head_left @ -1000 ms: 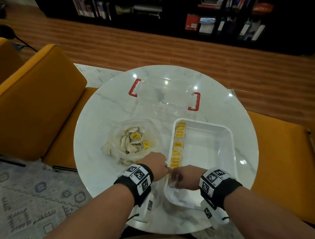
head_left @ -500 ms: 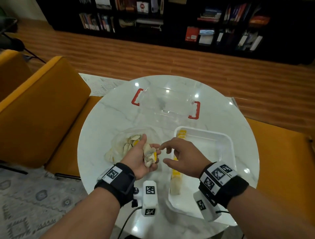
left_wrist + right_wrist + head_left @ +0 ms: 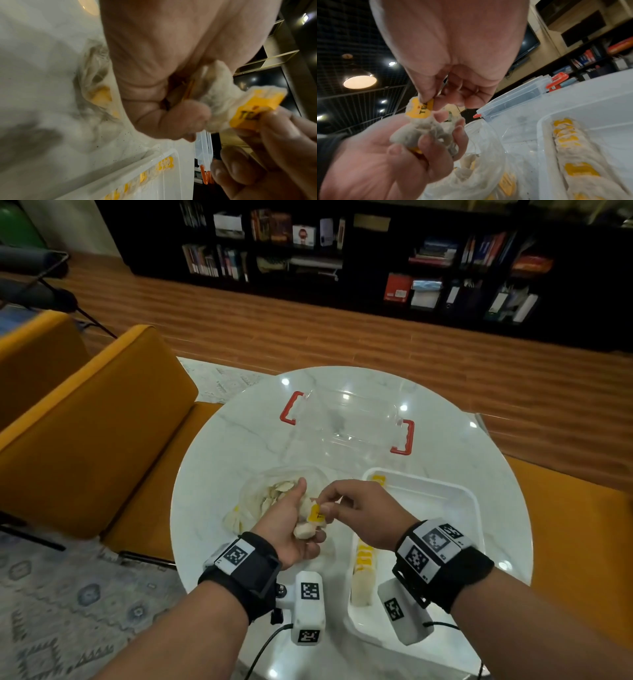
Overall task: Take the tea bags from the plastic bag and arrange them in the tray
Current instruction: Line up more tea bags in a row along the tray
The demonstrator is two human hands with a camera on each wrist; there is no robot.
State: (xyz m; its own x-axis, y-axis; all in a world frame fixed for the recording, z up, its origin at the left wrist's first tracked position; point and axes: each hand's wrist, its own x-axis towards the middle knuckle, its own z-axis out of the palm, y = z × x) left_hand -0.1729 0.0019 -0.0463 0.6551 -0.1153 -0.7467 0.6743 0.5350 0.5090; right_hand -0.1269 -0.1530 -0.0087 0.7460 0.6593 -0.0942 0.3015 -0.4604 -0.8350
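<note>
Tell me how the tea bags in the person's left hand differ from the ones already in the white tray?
The tea bags in the left hand are a crumpled bunch, held above the table; the tea bags in the white tray lie in a neat row along its left side. The right hand pinches the yellow tag of one in the bunch; nothing touches the row. Both are pale bags with yellow tags.

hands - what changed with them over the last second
Both hands rose from the tray's near left corner. The left hand now cups a bunch of tea bags above the table, and the right hand has come over to pinch the yellow tag of the top one in its fingers. The row of tea bags in the white tray, the plastic bag and the clear lid stayed put.
</note>
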